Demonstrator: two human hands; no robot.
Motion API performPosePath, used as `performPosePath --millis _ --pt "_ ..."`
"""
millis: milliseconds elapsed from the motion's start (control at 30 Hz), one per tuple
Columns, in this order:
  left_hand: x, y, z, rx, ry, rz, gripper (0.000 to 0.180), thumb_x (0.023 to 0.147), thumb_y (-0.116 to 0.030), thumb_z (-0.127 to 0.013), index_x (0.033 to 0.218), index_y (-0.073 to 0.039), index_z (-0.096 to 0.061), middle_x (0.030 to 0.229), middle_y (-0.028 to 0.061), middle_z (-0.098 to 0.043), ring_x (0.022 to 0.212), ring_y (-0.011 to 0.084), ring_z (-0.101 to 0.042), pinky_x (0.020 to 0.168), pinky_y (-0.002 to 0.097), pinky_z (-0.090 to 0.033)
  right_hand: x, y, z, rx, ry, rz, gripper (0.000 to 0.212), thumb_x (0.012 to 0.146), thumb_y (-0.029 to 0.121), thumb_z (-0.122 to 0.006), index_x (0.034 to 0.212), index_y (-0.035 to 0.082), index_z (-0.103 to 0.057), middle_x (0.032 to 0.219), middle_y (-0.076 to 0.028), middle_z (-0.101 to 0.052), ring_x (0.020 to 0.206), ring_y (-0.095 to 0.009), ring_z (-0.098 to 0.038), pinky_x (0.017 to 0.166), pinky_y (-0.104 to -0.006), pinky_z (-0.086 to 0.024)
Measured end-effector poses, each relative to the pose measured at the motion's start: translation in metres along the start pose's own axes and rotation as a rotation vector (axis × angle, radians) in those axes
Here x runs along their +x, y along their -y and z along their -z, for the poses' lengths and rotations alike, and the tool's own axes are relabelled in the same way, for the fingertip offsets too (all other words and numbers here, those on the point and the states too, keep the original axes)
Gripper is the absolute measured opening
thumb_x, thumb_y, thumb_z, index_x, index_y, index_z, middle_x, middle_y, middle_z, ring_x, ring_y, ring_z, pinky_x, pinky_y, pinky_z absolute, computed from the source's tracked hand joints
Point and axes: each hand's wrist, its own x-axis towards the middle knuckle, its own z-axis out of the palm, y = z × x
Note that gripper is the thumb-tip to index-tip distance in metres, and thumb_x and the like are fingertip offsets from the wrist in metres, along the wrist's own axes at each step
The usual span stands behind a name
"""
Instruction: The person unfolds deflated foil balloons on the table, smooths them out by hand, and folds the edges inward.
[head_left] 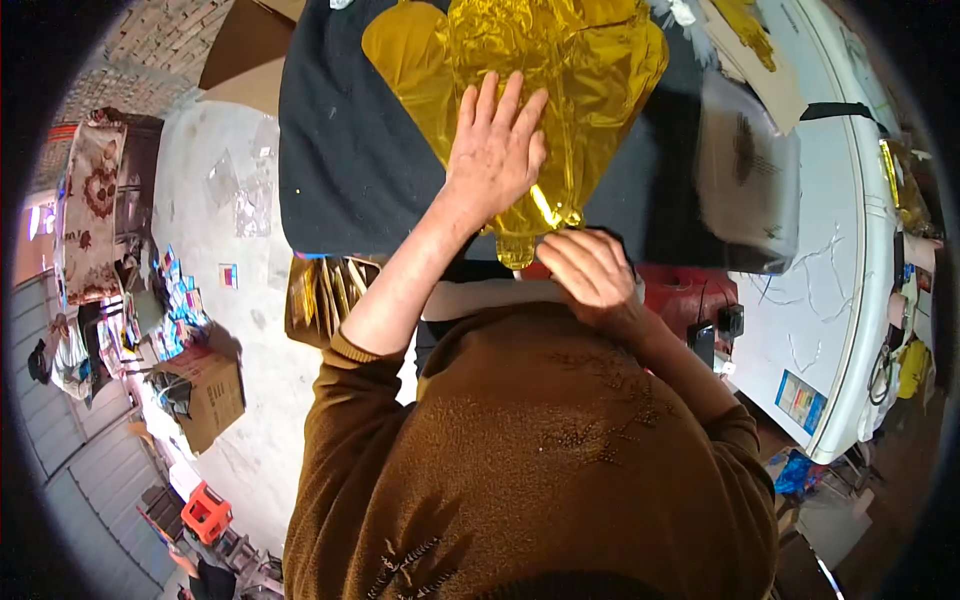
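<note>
A flat, shiny gold foil balloon (600, 85) lies creased on a black cloth (350, 170), its narrow tail hanging at the near edge. My left hand (497, 150) rests on the foil, palm down, fingers spread. Beside the tail, my right hand (590, 268) has its fingers bent and close together against the lower edge of the foil. The thumb of that hand is hidden, so the exact grip is partly out of sight.
A clear plastic bag (745, 170) lies to the right, by a white surface (800, 300) with thin threads. Below the cloth's left corner is a box of folded gold foil (325, 295). A cardboard box (205, 395) and red stool (206, 513) stand at left.
</note>
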Motion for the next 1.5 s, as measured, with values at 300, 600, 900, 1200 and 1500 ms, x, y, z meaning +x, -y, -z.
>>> performPosePath --millis 300,600,900,1200,1500 --pt "-0.008 0.008 -0.009 -0.158 -0.017 0.005 0.059 0.100 -0.027 -0.055 0.154 -0.010 -0.042 0.155 0.0229 -0.042 0.148 0.0441 -0.031 0.122 0.0562 -0.021 0.010 0.009 -0.022 -0.051 0.003 -0.031 0.033 0.077 0.012 -0.077 0.109 0.011 -0.070 0.126 -0.008 -0.061 0.120 -0.028 -0.055 0.100 -0.0469 -0.045" --pt "-0.007 0.020 0.002 -0.422 0.033 0.040 0.053 0.101 -0.031 -0.058 0.147 -0.007 -0.050 0.157 0.0245 -0.040 0.149 0.0453 -0.028 0.124 0.0560 -0.019 0.030 0.015 -0.015 0.070 -0.036 -0.172 0.023 0.078 0.009 -0.078 0.099 0.006 -0.069 0.116 -0.007 -0.064 0.110 -0.029 -0.059 0.093 -0.0420 -0.045" --pt "-0.006 0.030 0.040 -0.583 0.176 -0.047 0.041 0.099 -0.022 -0.060 0.137 -0.006 -0.062 0.153 0.0189 -0.048 0.147 0.0359 -0.038 0.123 0.0471 -0.027 0.040 0.011 -0.016 0.145 -0.034 -0.299 0.016 0.083 0.006 -0.075 0.096 0.004 -0.067 0.112 -0.009 -0.065 0.107 -0.031 -0.058 0.092 -0.0421 -0.046" --pt "-0.050 0.034 0.082 -0.720 0.400 -0.029 0.045 0.079 -0.003 -0.065 0.123 -0.005 -0.069 0.144 0.0169 -0.056 0.142 0.0340 -0.045 0.119 0.0439 -0.035 0.046 0.007 -0.017 0.221 0.008 -0.360 0.014 0.085 0.004 -0.074 0.096 0.002 -0.066 0.111 -0.010 -0.064 0.108 -0.033 -0.057 0.093 -0.0418 -0.047" --pt "-0.065 0.029 0.079 -0.561 0.354 -0.085 0.047 0.080 -0.001 -0.072 0.126 -0.009 -0.068 0.147 0.0124 -0.054 0.145 0.0356 -0.042 0.120 0.0465 -0.033 0.032 0.009 -0.014 0.081 -0.012 -0.189 0.025 0.078 0.002 -0.077 0.101 0.006 -0.069 0.115 -0.009 -0.063 0.109 -0.032 -0.057 0.092 -0.0420 -0.048"
